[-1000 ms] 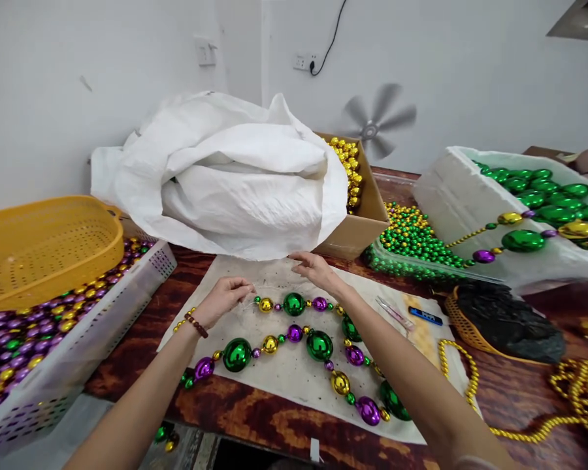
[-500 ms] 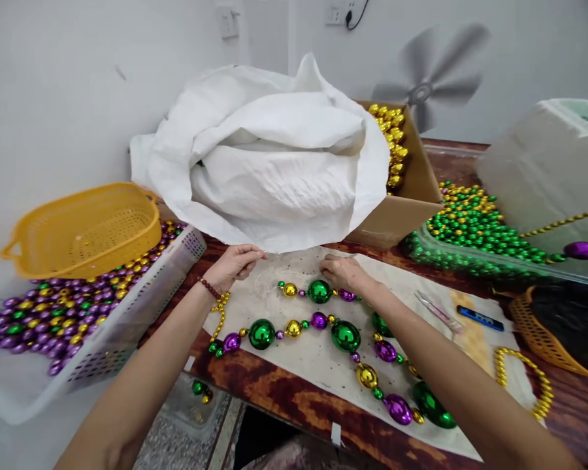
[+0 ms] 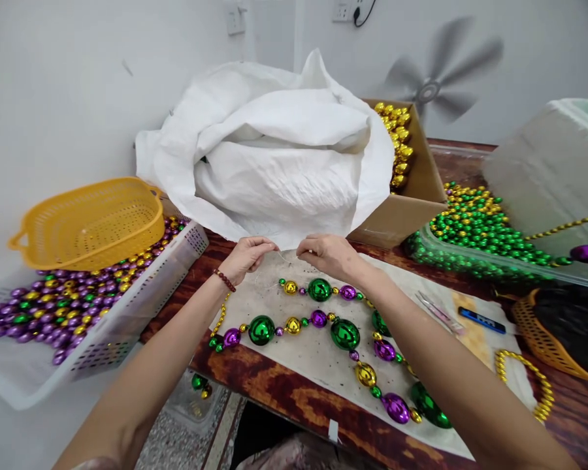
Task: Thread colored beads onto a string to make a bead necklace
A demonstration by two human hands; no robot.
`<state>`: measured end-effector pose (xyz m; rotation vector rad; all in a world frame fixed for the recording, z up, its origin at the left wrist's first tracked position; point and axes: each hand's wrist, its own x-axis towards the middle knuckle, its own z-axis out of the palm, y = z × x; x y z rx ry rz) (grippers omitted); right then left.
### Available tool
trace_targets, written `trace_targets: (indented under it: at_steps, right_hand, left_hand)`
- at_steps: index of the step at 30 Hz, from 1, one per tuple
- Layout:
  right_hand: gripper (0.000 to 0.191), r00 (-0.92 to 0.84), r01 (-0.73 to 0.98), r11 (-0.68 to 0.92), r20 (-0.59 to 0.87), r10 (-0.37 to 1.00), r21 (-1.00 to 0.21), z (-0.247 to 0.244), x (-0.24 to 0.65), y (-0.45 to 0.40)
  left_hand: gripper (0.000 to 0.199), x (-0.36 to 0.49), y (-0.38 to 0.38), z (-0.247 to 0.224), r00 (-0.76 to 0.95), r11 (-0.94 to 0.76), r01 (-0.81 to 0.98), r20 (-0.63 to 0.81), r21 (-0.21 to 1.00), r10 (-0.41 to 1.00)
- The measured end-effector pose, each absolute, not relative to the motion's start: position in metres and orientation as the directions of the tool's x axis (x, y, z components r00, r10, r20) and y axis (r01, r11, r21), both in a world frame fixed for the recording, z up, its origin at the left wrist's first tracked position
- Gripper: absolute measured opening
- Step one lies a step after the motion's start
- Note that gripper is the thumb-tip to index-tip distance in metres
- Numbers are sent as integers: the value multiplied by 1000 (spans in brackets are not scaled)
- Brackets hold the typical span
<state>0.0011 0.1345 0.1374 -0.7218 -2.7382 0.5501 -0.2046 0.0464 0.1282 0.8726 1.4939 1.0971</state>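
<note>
A thin, pale string (image 3: 287,259) runs between my two hands above the cloth. My left hand (image 3: 247,258), with a beaded bracelet at the wrist, pinches it between thumb and fingertips. Close by, my right hand (image 3: 327,253) has its fingers closed at the other end of that short span. Below them lies a strand of shiny green, gold and purple beads (image 3: 319,289), its loose string trailing left from the small green end bead. The strand curves round under my right forearm, and a row with larger green balls (image 3: 262,330) lies nearer the table's front edge.
A white sack (image 3: 279,186) and a box of gold beads (image 3: 414,210) stand behind. Left is a white basket (image 3: 144,287) of beads under a yellow basket (image 3: 91,225); right, a clear bin (image 3: 475,251) of beads. Tweezers (image 3: 438,313) and a blue tool (image 3: 481,320) lie on the cloth.
My right hand has moved left and slightly up, closer to my left hand. My left hand has shifted a little right. The string now shows between them; the beads lie as before.
</note>
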Motion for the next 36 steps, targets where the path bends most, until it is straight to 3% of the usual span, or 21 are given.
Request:
trace_targets:
  at_steps: [5,11,13,15,18,20,23,30,33,36]
  right_hand:
    - [17,-834,328,748,195,516,-577,153,-10,128]
    - [15,-780,425,683,142,609,-595,155,-12,126]
    - [12,-774,395,572,74,628,-719,146,-10,127]
    - [7,-799,340,356,-68,597,-870,135,-9,127]
    - [2,-851,302,52,-245,464,-952,120,-10,127]
    - [5,-870,272,-22,-255,423,-962,113,-13,128]
    - [5,-851,235,9,-201,486,-972,108,-19,125]
    - [17,-676,396,244,-101,730,-885,112,29,138]
    - [27,-451,730,330,-59,891,-599,130,105,156]
    - [24,-262,918,212,-109,959,-336,141,188,158]
  left_hand:
    - [22,-199,43,128,-154,258,-96,-271,961,950]
    - [25,-192,37,126,17,295,-84,-294,952,956]
    - [23,-195,35,128,22,295,-57,-294,954,955]
    - [21,-199,32,130,30,290,-39,-289,956,957]
    - [21,-206,28,132,38,298,-25,-297,954,954]
    - [22,-210,25,132,29,308,-3,-308,951,951]
    - [24,-211,22,130,23,316,64,-318,947,948]
    - [35,-205,24,122,-83,330,288,-320,899,944]
    - [38,-209,24,117,-127,363,227,-342,904,931]
    - [34,-214,25,114,-101,336,147,-324,930,941]
